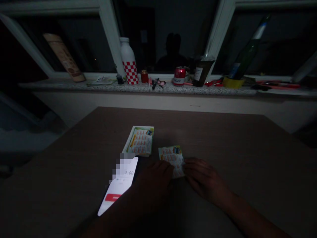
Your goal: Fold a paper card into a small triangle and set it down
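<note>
A small printed card (177,168), green-edged with rows of orange figures, lies on the table between my two hands. My left hand (155,177) covers its lower left part, fingers bent and close together on it. Along its right edge rest the fingertips of my right hand (204,177), pressed together, with the thumb low and partly in shadow. Left of the card sits a stack of similar printed cards (142,142). A lit phone (121,186) lies nearest my left hand, partly covered by the forearm; its screen has a red button.
Behind the brown table (210,132), a stone windowsill (96,86) carries a checkered bottle (130,66), a tan tumbler (64,58), a small jar (144,76), a red can (179,76), a dark pouch (198,73) and a green bottle (247,53). The room is dim.
</note>
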The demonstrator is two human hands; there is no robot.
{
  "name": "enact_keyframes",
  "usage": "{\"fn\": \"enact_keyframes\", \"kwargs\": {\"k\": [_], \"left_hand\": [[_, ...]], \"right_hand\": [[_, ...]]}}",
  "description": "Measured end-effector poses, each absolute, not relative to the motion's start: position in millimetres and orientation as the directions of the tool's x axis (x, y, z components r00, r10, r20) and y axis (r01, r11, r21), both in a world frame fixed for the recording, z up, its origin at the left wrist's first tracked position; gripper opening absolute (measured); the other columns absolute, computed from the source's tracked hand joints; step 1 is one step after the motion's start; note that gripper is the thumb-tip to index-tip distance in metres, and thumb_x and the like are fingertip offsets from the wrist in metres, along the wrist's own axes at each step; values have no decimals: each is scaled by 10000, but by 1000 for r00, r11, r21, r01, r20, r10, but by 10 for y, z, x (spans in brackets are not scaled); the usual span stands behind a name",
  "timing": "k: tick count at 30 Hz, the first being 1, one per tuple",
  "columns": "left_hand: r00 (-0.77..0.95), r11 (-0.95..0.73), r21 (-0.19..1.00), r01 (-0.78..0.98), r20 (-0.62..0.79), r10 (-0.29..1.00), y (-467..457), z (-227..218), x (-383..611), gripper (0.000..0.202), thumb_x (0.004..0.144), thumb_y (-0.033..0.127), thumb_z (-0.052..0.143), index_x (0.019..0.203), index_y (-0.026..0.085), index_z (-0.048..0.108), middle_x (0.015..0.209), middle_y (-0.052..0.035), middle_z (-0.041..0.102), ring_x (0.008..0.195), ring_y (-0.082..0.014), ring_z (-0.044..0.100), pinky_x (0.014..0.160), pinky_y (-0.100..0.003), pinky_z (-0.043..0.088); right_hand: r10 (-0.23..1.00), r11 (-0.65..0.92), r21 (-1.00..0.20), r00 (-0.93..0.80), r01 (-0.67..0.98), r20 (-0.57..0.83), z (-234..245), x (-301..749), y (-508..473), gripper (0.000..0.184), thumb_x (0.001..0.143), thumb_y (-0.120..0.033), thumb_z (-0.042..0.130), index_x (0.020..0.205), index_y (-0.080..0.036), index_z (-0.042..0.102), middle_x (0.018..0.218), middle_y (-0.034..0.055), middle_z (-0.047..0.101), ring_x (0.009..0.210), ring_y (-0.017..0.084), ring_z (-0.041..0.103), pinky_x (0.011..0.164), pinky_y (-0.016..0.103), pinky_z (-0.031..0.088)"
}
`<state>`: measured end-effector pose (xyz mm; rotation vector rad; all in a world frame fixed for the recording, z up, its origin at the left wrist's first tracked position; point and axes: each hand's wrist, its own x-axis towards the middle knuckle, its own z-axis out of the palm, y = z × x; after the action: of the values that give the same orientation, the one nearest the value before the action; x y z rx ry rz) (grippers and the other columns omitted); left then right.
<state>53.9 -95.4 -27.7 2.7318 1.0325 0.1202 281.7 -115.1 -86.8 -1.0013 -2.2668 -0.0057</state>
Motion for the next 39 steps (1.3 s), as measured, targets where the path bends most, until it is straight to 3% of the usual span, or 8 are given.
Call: {"fn": "enact_keyframes", "kwargs": {"k": [6, 11, 17, 20, 24, 29, 35, 39], "left_hand": [[762, -747, 232, 623, 34, 646, -1049, -467, 700, 181, 893, 159, 485, 1032, 144, 599, 1070, -90, 642, 973, -261, 590, 868, -441, 497], [694, -654, 424, 627, 78, 716, -1022, -490, 752, 241, 952, 188, 390, 1066, 169, 601, 1026, -75, 672, 904, -223, 627, 800, -377, 511], [585, -458, 598, 658, -22, 811, -927, -398, 906, 264, 956, 287, 386, 952, 179, 627, 889, -61, 701, 777, -209, 660, 684, -321, 500], [557, -407, 657, 635, -24, 830, -926, -408, 986, 262, 950, 297, 394, 1004, 185, 625, 920, -64, 706, 821, -218, 663, 703, -327, 508], [507, -304, 759, 575, -39, 861, -967, -477, 996, 319, 954, 307, 399, 1207, 184, 549, 1126, -95, 679, 1013, -231, 644, 875, -388, 510], [454, -195, 888, 417, -17, 891, -1003, -557, 954, 456, 950, 241, 421, 1389, 191, 310, 1379, -120, 522, 1201, -205, 558, 1003, -392, 466], [450, 12, 942, 335, -171, 877, -1035, -599, 964, 556, 941, 214, 443, 1433, 185, 186, 1287, -153, 600, 1044, -212, 656, 832, -368, 552], [417, -123, 871, 476, -101, 903, -1016, -554, 886, 578, 921, 281, 485, 1430, 197, 222, 1193, -122, 660, 1042, -233, 654, 861, -411, 533]], "right_hand": [[698, 695, -365, -461, 619, 548, -856, 2927, -1277, 237, 871, -123, 579, 1079, -215, 643, 1043, 74, 708, 1067, 225, 637, 905, 407, 557], [886, 412, -681, -92, 605, 454, -837, 2894, -1238, 366, 850, -264, 641, 1209, -254, 577, 1271, 111, 608, 1147, 253, 609, 947, 442, 538], [971, 114, -969, 180, 220, 155, -891, 2878, -1164, 543, 821, -371, 676, 1297, -226, 461, 1098, 143, 704, 868, 229, 722, 766, 395, 612], [960, 186, -932, 145, 311, 240, -897, 2874, -1168, 501, 842, -352, 651, 1294, -235, 472, 1183, 141, 666, 1031, 254, 676, 857, 425, 582], [891, 329, -702, 39, 632, 452, -812, 2872, -1201, 460, 848, -306, 636, 1284, -256, 497, 1307, 118, 565, 1211, 277, 550, 1023, 499, 466], [855, 413, -578, -82, 704, 511, -726, 2844, -1259, 418, 861, -267, 615, 1268, -263, 521, 1321, 116, 534, 1213, 272, 537, 999, 468, 492], [876, 438, -560, -194, 703, 442, -744, 2788, -1268, 348, 869, -235, 605, 1215, -258, 582, 1328, 108, 539, 1235, 275, 512, 1004, 490, 485], [890, 412, -560, -187, 719, 415, -776, 2805, -1242, 332, 872, -244, 596, 1203, -257, 602, 1327, 108, 547, 1220, 283, 530, 989, 500, 496]]}}
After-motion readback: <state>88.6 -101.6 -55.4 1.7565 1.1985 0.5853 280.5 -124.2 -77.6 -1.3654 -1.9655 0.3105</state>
